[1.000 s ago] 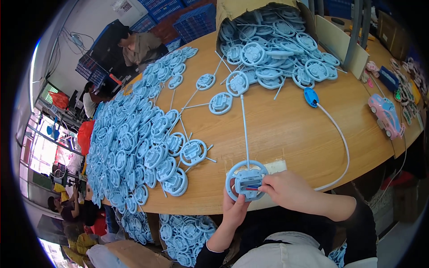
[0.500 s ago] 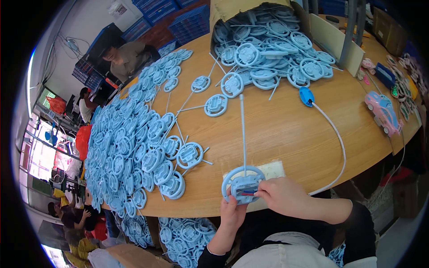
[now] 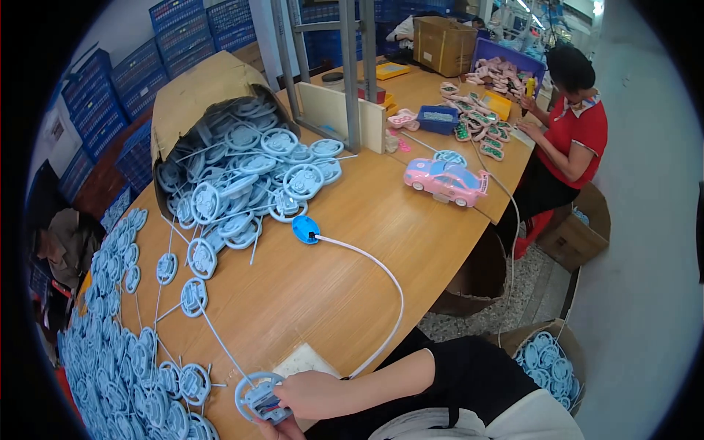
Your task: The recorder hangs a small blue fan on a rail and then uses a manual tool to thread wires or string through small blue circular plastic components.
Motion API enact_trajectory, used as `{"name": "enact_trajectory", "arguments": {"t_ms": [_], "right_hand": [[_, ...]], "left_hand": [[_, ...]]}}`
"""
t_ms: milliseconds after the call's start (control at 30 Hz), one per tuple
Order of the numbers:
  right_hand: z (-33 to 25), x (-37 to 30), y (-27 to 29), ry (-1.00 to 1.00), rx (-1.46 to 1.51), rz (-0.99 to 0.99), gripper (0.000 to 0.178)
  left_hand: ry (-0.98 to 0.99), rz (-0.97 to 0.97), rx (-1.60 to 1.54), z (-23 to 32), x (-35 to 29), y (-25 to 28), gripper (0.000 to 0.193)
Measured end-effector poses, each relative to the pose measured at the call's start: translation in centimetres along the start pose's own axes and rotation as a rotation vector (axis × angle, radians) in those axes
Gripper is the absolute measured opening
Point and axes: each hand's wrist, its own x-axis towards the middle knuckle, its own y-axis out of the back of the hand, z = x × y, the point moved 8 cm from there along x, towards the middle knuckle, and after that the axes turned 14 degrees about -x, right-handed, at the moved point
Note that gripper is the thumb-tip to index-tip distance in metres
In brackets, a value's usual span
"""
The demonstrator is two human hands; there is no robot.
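Observation:
At the near edge of the table, my left hand [image 3: 281, 430] grips a light-blue toy steering wheel [image 3: 257, 396] from below. A long thin rod runs from that wheel away across the table. My right hand [image 3: 314, 394] is over the wheel's right side, its fingers pinched at the open recess in the middle. A bit of blue and red shows by those fingertips; what they hold is hidden. Beneath and beside my hands lies a whitish pad [image 3: 304, 359]. A blue oval piece [image 3: 306, 229] on a white cable [image 3: 389, 275] rests farther off.
A big pile of steering wheels [image 3: 121, 367] covers the left side. More spill from a cardboard box [image 3: 198, 95]. A pink toy car [image 3: 444, 182] stands to the right, near a metal frame [image 3: 350, 81]. A co-worker in red [image 3: 579, 136] sits at the far right.
The view has swung to the right, bringing the co-worker in red and a floor box of wheels into sight. My hands stay on the same steering wheel.

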Motion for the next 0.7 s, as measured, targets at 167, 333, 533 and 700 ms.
{"name": "enact_trajectory", "arguments": {"t_ms": [167,333,533,700], "right_hand": [[0.3,0.4,0.1,-0.009,-0.062,-0.018,0.019],[0.6,0.5,-0.2,-0.032,-0.005,0.012,0.015],[0.6,1.1,-0.2,-0.058,0.022,0.009,0.014],[0.7,1.1,-0.5,-0.014,0.023,-0.006,0.016]], "left_hand": [[0.099,-0.006,-0.040,-0.5,0.1,1.1,0.054],[0.180,0.009,-0.074,-0.6,-0.1,2.2,0.053],[0.143,0.089,-0.026,-0.2,-0.1,1.9,0.050],[0.116,0.073,-0.029,-0.1,-0.3,2.6,0.056]]}}
